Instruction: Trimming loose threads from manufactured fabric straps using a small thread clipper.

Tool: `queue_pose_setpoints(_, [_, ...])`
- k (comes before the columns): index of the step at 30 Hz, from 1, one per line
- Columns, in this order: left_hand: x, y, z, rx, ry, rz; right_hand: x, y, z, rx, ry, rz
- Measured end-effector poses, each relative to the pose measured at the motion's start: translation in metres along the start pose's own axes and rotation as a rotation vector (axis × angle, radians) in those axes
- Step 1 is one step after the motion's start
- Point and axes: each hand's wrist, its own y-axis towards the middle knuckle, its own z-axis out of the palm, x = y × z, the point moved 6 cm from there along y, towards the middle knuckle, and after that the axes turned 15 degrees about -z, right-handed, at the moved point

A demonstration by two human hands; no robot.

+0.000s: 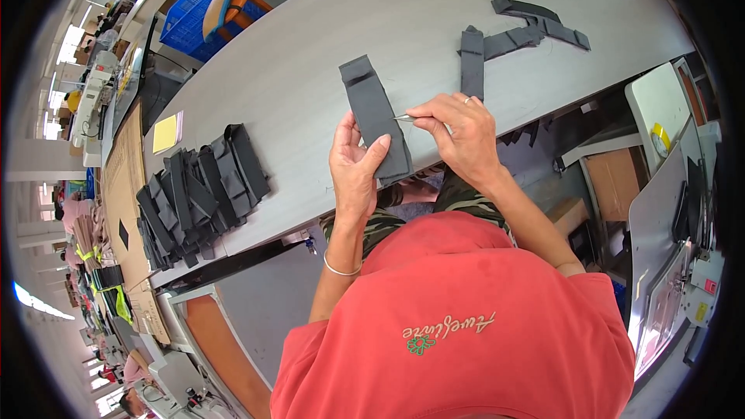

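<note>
A dark grey fabric strip (374, 109) with a folded flap at its far end is held up over the table's near edge by my left hand (357, 163). The thumb presses on its face and the fingers go behind it. My right hand (459, 133) pinches a small pointed metal tool (403, 117), mostly hidden by the fingers. Its tip is at the strip's right edge; whether it touches the fabric, I cannot tell.
A heap of similar dark strips (203, 190) lies on the grey table (310, 54) at left, beside a yellow paper pad (167, 133). More strips (508, 40) lie at the far right. A blue crate (190, 19) holding a wooden stool stands beyond the table.
</note>
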Motion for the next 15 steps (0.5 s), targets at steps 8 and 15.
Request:
queue_pose_setpoints(8, [-0.003, -0.0006, 0.0048, -0.004, 0.009, 0.015, -0.0009, 0.0, -0.0023, -0.016, 0.039, 0.023])
queue_pose_setpoints(15, [-0.0004, -0.0002, 0.0093, 0.02, 0.029, 0.011, 0.0005, -0.0004, -0.0009, 0.007, -0.045, -0.027])
